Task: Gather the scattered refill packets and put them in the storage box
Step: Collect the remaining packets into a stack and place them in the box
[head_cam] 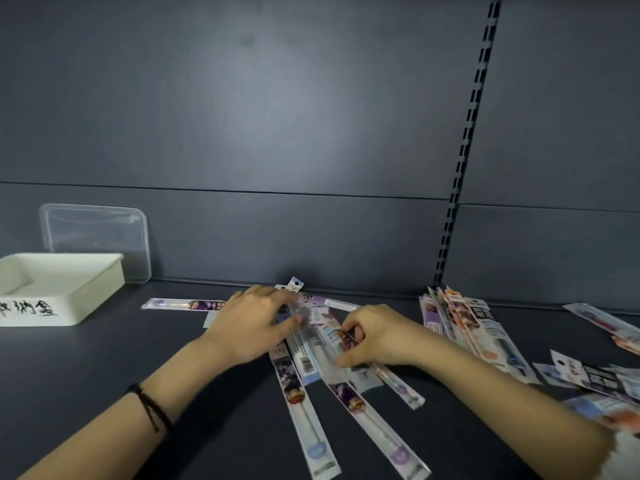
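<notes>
**On the shelf, both hands at the packets right of the box**

Right of the white storage box (104, 289), a fan of refill packets (311, 362) lies spread on the dark shelf (173, 368), with both hands on its far end. The left hand (256, 320), the nearer one to the box, lies over the fan with fingers curved on top and thumb pressed to its side, so its grip is closed on the fan. The right hand (374, 336) has curled fingers and its thumb pinching the fan from the side away from the box.

A loose packet (183, 304) lies flat between the box and the left hand. Farther from the box than the right hand, a stack of packets (460, 327) leans in a row, and more scattered packets (595, 375) lie beyond it. The box stands open, and no packets show inside it. A clear lid (97, 230) stands behind the box, leaning on the back panel. A dark cord (152, 407) circles the left wrist.
</notes>
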The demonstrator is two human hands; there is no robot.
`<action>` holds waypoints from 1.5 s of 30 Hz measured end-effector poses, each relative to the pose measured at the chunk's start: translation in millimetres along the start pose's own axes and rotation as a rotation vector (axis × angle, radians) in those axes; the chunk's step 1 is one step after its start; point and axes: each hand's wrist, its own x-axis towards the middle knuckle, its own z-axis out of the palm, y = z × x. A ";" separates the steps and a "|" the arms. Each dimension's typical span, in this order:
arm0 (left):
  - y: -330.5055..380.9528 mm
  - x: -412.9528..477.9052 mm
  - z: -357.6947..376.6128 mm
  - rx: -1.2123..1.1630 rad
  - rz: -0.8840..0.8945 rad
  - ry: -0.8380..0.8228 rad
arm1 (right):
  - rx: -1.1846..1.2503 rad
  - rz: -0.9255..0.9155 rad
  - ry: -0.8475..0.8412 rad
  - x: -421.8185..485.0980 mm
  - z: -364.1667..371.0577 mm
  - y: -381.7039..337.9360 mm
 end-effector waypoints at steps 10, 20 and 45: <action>-17.0 21.7 15.1 -0.112 -0.010 0.123 | 0.119 0.197 0.093 35.3 -2.9 -8.2; 5.4 18.4 5.0 -1.251 -0.285 0.168 | 0.706 0.042 0.448 20.5 -4.1 -20.4; 6.2 21.1 -1.8 -1.980 -0.288 0.018 | 0.864 -0.084 0.589 47.4 15.5 -67.1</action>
